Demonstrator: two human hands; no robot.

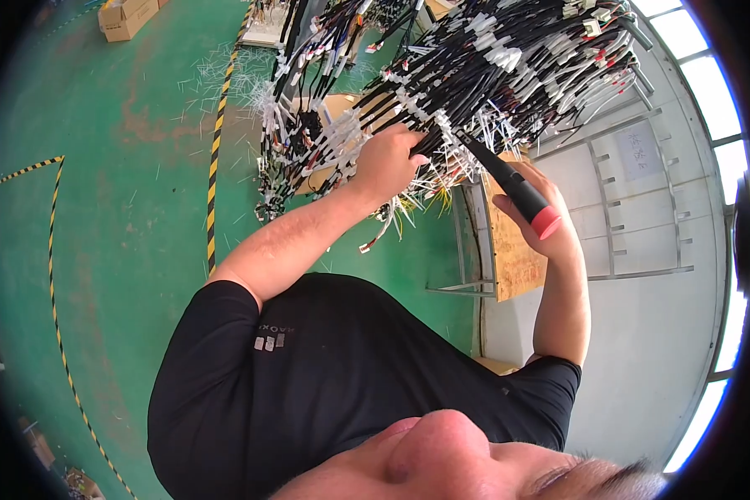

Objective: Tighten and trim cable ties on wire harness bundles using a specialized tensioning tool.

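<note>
A large mass of black wire harnesses [442, 75] with white ties and connectors hangs in front of me at the top of the view. My left hand [389, 158] has its fingers closed around a black cable bundle at the near side of the mass. In my right hand [550, 208] is a black tool with a red end cap, seemingly a cable tie gun [508, 179]. Its narrow nose points up and left, against or very close to a white tie [444, 129] on the bundle just right of my left hand. My right fingers are partly hidden behind the tool.
Under the harnesses stands a wooden-topped table [517, 258] with metal legs. A white wall with a metal rack [642, 200] and windows runs along the right. White clippings [217, 79] litter the green floor near yellow-black tape [217, 158]. A cardboard box [127, 18] sits far left.
</note>
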